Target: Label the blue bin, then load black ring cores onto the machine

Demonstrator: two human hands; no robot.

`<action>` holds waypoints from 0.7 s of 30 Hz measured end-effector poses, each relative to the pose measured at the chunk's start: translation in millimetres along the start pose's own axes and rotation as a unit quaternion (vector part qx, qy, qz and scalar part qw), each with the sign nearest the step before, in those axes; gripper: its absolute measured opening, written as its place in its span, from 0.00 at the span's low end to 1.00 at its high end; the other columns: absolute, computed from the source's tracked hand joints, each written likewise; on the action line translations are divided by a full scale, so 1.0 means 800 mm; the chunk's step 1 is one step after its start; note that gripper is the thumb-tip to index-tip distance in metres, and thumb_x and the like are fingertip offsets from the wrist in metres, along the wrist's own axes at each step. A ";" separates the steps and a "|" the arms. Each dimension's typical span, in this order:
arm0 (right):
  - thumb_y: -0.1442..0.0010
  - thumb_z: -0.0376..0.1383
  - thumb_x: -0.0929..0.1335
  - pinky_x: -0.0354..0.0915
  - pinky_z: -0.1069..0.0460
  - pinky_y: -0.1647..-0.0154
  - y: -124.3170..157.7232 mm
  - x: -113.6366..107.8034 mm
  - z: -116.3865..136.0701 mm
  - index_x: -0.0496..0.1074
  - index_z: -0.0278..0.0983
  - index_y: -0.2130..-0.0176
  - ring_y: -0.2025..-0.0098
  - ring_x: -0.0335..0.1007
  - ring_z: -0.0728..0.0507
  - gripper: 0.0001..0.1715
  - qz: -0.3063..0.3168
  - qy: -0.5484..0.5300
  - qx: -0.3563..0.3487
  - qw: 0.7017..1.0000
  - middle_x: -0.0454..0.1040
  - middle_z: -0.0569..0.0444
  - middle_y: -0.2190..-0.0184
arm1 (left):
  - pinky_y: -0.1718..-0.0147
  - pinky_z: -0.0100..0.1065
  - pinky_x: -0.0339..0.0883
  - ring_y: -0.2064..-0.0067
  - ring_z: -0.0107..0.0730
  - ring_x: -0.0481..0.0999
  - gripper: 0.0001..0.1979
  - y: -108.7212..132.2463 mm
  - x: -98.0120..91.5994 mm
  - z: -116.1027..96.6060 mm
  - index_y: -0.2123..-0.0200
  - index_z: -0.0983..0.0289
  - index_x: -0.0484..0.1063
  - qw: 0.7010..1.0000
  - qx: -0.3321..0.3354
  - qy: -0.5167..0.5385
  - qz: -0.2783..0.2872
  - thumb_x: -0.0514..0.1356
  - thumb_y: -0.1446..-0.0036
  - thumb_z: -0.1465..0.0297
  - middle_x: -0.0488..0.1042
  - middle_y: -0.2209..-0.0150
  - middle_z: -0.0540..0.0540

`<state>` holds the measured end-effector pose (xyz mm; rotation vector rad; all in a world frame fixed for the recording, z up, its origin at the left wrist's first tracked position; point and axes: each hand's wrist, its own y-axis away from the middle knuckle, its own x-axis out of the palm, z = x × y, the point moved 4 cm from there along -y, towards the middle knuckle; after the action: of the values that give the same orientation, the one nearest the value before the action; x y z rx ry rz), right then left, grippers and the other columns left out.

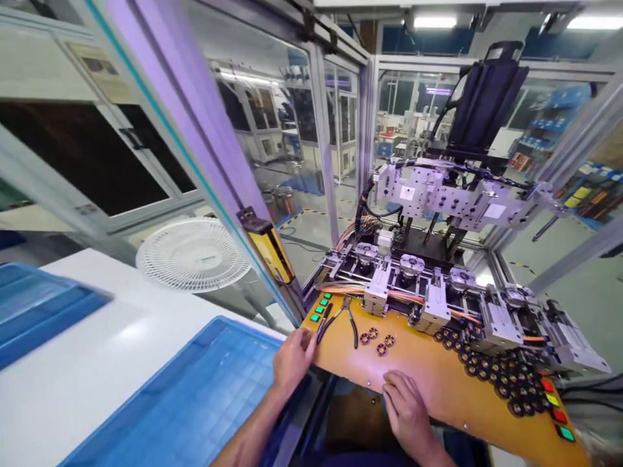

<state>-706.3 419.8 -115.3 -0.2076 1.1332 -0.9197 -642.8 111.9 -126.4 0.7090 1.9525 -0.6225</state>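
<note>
My left hand (pixel 292 360) rests at the left front corner of the orange work panel (pixel 341 363), beside a slim dark tool (pixel 324 322); its fingers are a little bent, thumb apart. Right of that tool, pliers (pixel 346 321) with dark handles lie with their legs spread. My right hand (pixel 405 407) is at the panel's front edge, fingers curled and pressed together; whatever is in them, if anything, is hidden. Between the hands, farther back, several small dark rings (pixel 381 349) lie loose. Many more dark rings (pixel 501 376) are grouped at the right.
A machine with silver clamp fixtures (pixel 435 305) spans the back of the panel, below a metal head plate (pixel 438 194). Green buttons (pixel 321 303) sit at the left, coloured buttons (pixel 552 400) at the right. A blue tray (pixel 209 389) lies on the white table (pixel 131 331); a white fan (pixel 195 254) stands behind.
</note>
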 end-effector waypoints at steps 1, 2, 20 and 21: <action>0.36 0.24 0.62 0.73 0.43 0.54 0.001 0.004 0.002 0.73 0.36 0.57 0.54 0.75 0.39 0.14 -0.002 0.006 0.015 1.000 0.76 0.45 0.57 | 0.66 0.29 0.65 0.64 0.35 0.79 0.15 -0.001 0.000 0.005 0.60 0.64 0.75 1.000 0.002 0.000 0.010 0.56 0.38 0.60 0.80 0.66 0.54; 0.36 0.24 0.62 0.73 0.43 0.54 0.002 0.008 0.004 0.73 0.35 0.57 0.53 0.74 0.39 0.14 -0.003 0.011 0.027 1.000 0.76 0.44 0.57 | 0.68 0.29 0.64 0.67 0.34 0.78 0.15 -0.002 0.000 0.009 0.62 0.63 0.75 1.000 0.003 0.000 0.020 0.56 0.37 0.59 0.79 0.69 0.53; 0.30 0.35 0.61 0.74 0.47 0.56 0.092 -0.115 -0.103 0.75 0.33 0.53 0.61 0.77 0.42 0.15 -0.134 0.195 0.217 0.947 0.79 0.45 0.63 | 0.73 0.33 0.65 0.69 0.41 0.77 0.16 -0.042 0.006 -0.005 0.68 0.64 0.77 0.999 0.013 -0.010 0.029 0.57 0.43 0.57 0.81 0.68 0.57; 0.30 0.37 0.61 0.74 0.48 0.58 0.096 -0.119 -0.114 0.75 0.32 0.51 0.63 0.77 0.42 0.17 -0.137 0.205 0.227 0.942 0.79 0.45 0.64 | 0.73 0.32 0.65 0.68 0.41 0.77 0.16 -0.042 0.005 -0.007 0.67 0.64 0.77 1.000 0.001 -0.009 0.025 0.58 0.43 0.57 0.81 0.68 0.58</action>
<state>-754.2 563.3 -134.8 0.2223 1.2528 -1.4948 -671.4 92.6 -123.2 0.7487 1.9121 -0.5970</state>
